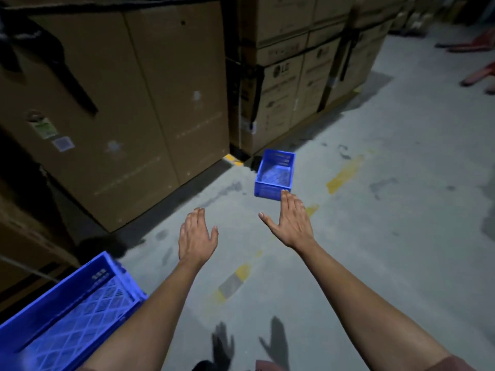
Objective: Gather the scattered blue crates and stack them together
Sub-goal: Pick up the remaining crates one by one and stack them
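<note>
Blue crate (pixel 274 175) on floor; near crate (pixel 67 314) cut off; hands (pixel 197 235) (pixel 292 220) empty.

Dim grey concrete floor (pixel 388 236) with worn yellow markings (pixel 345 174), beside stacked cardboard boxes (pixel 128 103).

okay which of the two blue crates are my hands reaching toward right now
The far blue crate, on the floor by the stacked cartons, just past the open right hand. The near blue crate sits at lower left, behind the left hand.
</note>
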`<state>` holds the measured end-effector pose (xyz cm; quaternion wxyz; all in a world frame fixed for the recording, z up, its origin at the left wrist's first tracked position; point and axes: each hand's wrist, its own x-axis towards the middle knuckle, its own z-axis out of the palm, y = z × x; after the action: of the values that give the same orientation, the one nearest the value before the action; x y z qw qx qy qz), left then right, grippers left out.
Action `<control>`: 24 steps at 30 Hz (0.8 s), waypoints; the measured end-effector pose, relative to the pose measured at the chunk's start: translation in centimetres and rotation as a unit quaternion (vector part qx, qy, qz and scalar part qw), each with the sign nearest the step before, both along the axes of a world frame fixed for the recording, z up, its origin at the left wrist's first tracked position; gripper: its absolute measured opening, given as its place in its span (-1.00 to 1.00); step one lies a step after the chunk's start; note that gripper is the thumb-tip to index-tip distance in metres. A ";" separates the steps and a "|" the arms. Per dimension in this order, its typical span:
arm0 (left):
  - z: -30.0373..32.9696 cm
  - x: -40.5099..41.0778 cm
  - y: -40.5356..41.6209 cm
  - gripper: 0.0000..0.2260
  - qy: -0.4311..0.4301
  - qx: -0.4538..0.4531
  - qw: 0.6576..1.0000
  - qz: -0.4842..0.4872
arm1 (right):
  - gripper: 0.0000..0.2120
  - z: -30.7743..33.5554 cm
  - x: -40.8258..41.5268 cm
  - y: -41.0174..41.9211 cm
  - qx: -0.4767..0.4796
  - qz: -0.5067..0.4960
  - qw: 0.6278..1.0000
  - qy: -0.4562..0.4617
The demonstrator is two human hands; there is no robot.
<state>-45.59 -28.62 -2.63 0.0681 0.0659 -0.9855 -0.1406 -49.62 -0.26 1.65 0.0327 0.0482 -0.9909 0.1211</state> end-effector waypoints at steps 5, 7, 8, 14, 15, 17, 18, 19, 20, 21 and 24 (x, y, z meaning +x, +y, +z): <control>-0.9 -7.2 6.7 -0.36 -0.031 0.008 0.999 -0.012 | 0.03 -0.2 -5.8 6.6 -0.007 -0.027 1.000 -0.006; -2.0 -11.1 8.7 -0.35 -0.040 0.007 0.999 -0.015 | 0.02 -1.0 -8.5 8.4 -0.017 -0.043 0.999 -0.014; -2.6 -13.2 9.8 -0.35 -0.046 0.006 0.999 -0.016 | 0.02 -1.5 -10.0 9.4 -0.021 -0.048 0.998 -0.020; -4.7 -28.5 18.4 -0.35 -0.061 0.022 0.996 -0.056 | 0.00 -3.6 -20.6 16.6 -0.018 -0.078 0.995 -0.052; -4.7 -31.2 19.9 -0.36 -0.063 0.023 0.996 -0.064 | 0.00 -3.4 -22.7 17.8 -0.017 -0.086 0.995 -0.053; -4.3 -36.5 22.6 -0.38 -0.062 0.032 0.994 -0.088 | -0.01 -2.2 -26.9 20.0 -0.015 -0.098 0.994 -0.049; -3.9 -39.3 23.9 -0.39 -0.060 0.029 0.993 -0.101 | -0.01 -1.6 -29.2 21.2 -0.014 -0.106 0.993 -0.039; -3.4 -42.1 25.1 -0.41 -0.060 0.025 0.992 -0.112 | -0.02 -0.9 -31.5 22.3 -0.013 -0.118 0.992 -0.031; -2.9 -44.8 26.3 -0.43 -0.068 0.027 0.990 -0.119 | -0.02 -0.2 -33.8 23.4 -0.015 -0.130 0.991 -0.028; -2.7 -47.1 27.3 -0.44 -0.075 0.031 0.989 -0.126 | -0.03 0.6 -35.8 24.4 -0.019 -0.141 0.990 -0.025; -2.6 -53.1 30.0 -0.41 -0.072 0.023 0.988 -0.136 | -0.02 1.7 -41.3 27.4 -0.016 -0.153 0.988 -0.018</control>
<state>-98.65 1.42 -5.22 -0.0243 -0.0575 -0.9841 -0.1663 -90.90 27.17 3.38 0.0339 -0.1068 -0.9850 0.1312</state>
